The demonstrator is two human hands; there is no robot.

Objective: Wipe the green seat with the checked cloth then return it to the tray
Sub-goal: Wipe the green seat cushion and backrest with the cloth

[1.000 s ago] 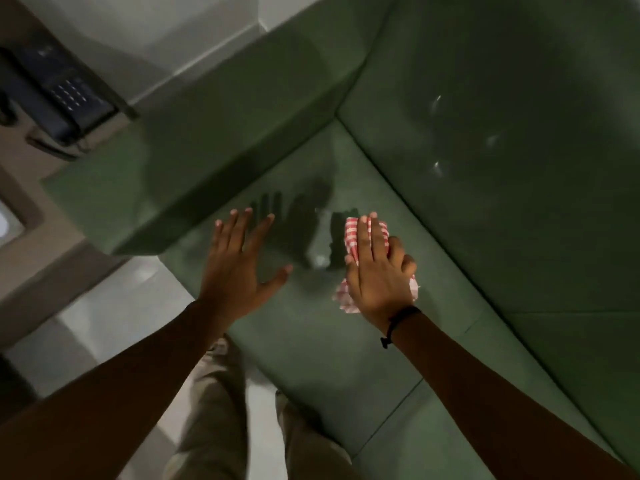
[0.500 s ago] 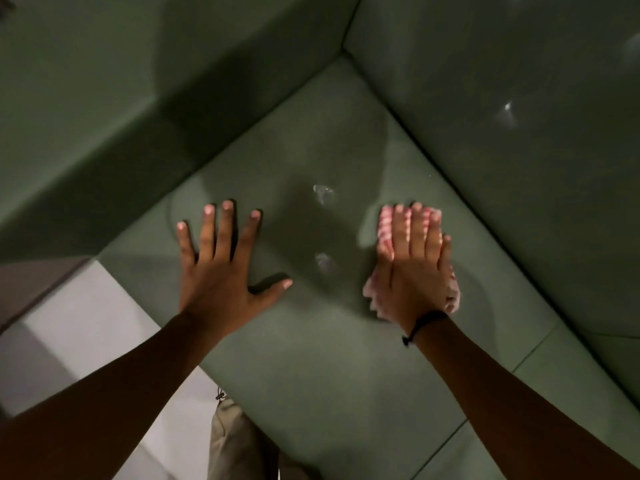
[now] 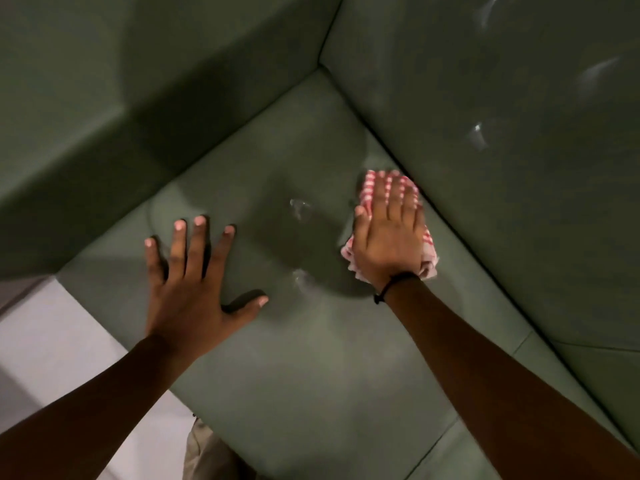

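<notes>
Pale floor shows at the far left, beside the seat's front edge. The left hand lies flat on the green seat, fingers straight and spread wide, thumb out to the side, holding nothing. Between the hands a few wet glints shine on the cushion. The right hand, a dark band at its wrist, presses palm-down with straight fingers on the checked cloth, which lies bunched on the seat, close to the backrest.

right hand slid checked cloth forward, now touching backrest seam
</notes>
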